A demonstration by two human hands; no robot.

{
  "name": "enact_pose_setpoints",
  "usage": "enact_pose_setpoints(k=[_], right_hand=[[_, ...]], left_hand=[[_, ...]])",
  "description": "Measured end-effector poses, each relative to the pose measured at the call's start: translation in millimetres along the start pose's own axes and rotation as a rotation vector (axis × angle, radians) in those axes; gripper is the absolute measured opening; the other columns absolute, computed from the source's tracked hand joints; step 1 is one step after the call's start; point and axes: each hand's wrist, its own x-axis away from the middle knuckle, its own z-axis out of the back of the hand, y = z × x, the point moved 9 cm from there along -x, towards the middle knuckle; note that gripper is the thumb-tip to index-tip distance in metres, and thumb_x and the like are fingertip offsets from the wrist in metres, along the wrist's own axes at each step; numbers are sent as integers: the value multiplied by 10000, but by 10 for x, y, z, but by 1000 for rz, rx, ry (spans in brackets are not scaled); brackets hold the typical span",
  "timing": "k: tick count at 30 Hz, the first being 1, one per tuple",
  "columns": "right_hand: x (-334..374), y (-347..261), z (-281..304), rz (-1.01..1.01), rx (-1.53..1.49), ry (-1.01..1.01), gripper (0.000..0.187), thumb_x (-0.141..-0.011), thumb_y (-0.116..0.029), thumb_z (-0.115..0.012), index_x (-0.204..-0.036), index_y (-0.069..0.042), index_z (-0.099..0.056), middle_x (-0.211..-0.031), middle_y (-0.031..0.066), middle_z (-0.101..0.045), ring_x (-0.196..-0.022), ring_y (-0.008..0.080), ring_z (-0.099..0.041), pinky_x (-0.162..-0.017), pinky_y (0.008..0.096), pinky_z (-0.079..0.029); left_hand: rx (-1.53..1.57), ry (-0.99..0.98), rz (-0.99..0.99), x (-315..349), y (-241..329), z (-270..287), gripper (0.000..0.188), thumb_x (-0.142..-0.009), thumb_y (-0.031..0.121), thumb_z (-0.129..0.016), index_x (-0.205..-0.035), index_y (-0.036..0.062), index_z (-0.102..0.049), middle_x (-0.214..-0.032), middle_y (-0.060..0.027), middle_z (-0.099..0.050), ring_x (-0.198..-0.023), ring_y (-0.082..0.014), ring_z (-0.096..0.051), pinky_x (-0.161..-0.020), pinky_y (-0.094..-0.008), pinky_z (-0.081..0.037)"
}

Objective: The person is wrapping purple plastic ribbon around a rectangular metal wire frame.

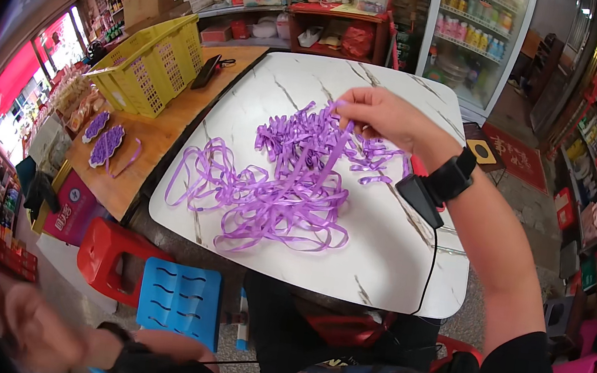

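Above the white marbled table [378, 263] my right hand [381, 118] pinches a purple satin ribbon [333, 162] between thumb and fingers. The held strand runs down into a loose tangle of ribbon [277, 206] that spreads toward the near left of the table. Just behind the tangle, under my hand, lies a heap of short purple ribbon loops or bows [293, 135]; their exact form is hard to make out. My left hand [35, 326] is away from the table at the lower left, smeared by motion, so its fingers are unclear. A black device is strapped on my right wrist.
On the wooden table at left stand a yellow plastic crate [156, 68] and two purple woven pieces [106, 144]. A red stool [110, 260] and a blue stool [180, 299] sit near my left side. A drinks fridge [472, 44] stands beyond the table. A black cable hangs from my right wrist.
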Motion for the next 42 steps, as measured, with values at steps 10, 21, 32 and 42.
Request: enact_pose_setpoints(k=[10,21,32,42], right_hand=[[360,-898,234,55,69,208,234,-857,-267,-387,-860,-108,-558,-748,2,-602,-587,43,-526,-529,181,-367],[767,-817,-54,74,472,-165,266,-830,-164,-470,-1063,-36,-458,-720,40,-551,-632,70,-505,-547,210,-416],[1467,-747,-88,143,402,-78,296,-776,-19,-522,-1064,-5,-456,-739,38,-564,-667,61,-506,-587,208,-410],[1635,-598,-128,201,300,102,191,-761,-14,-535,-942,0,-475,-628,28,-565,-584,56,-513,-536,185,-380]], left_hand=[[-202,254,764,1017,-2509,1085,289,-864,198,-442,-1105,44,-398,-957,-40,-465,-922,-140,-413,-766,-250,-343],[-424,-271,1011,1355,-3382,114,510,-778,47,-554,-1209,-13,-289,-997,-94,-463,-890,-119,-487,-731,-222,-406],[-575,-457,1255,1702,-3199,44,376,-730,19,-610,-1071,-13,-454,-773,-2,-505,-653,-16,-480,-527,-140,-349],[-608,-480,1410,2013,-3166,-27,206,-789,73,-558,-968,-15,-509,-759,-41,-578,-590,-43,-511,-473,-145,-368]])
